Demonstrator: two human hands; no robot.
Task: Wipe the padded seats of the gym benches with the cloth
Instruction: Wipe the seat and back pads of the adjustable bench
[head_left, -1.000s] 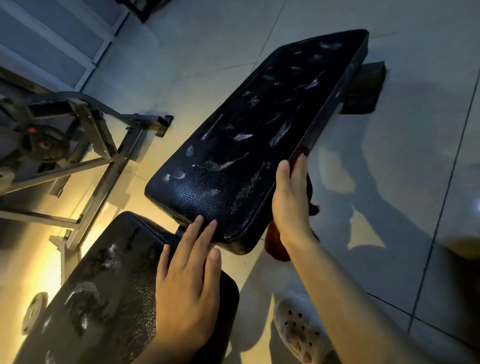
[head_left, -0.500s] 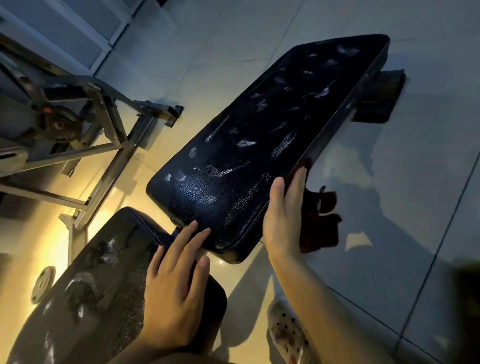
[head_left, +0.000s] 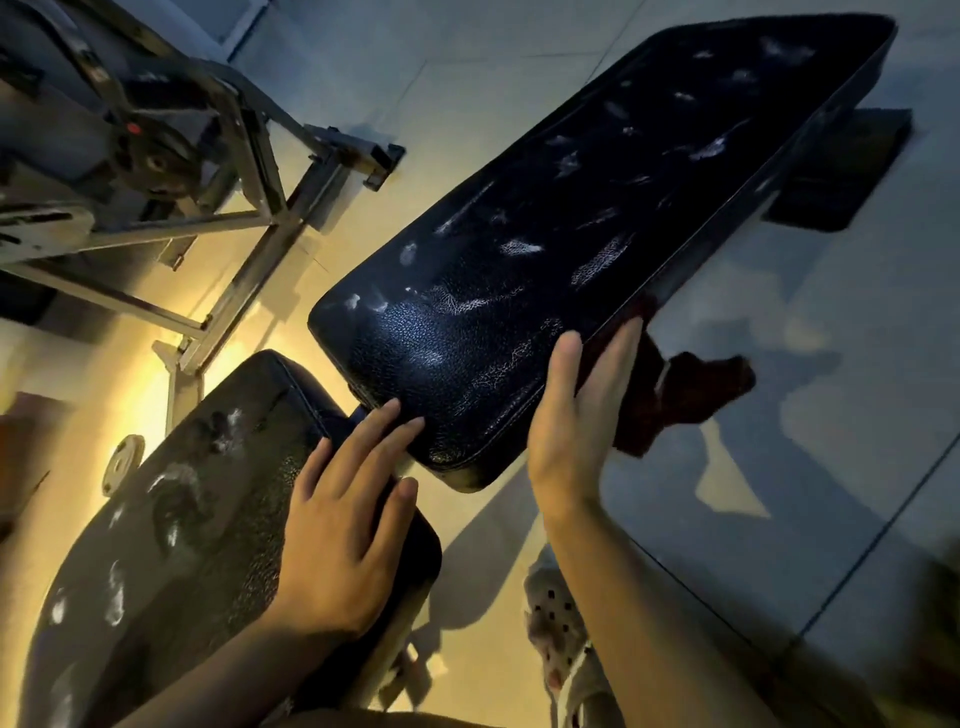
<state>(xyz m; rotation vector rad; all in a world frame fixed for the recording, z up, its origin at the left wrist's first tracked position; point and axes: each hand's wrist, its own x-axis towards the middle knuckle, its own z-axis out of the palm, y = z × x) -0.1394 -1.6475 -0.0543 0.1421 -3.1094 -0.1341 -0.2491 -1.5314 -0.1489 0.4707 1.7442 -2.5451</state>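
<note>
Against the right side edge of the long bench pad (head_left: 597, 218), right hand (head_left: 576, 415), fingers straight, pressing the dark red cloth (head_left: 680, 395); pad's long axis running up-right from that grip. Left hand (head_left: 343, 525) flat on the nearer seat pad (head_left: 197, 519), holding nothing.

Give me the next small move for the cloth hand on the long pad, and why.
Probably slide the right hand and the dark red cloth further along the long pad's side edge, away from the person. The cloth hangs off that edge under flat fingers, the left hand rests on the near pad, and the far stretch lies ahead.
</note>
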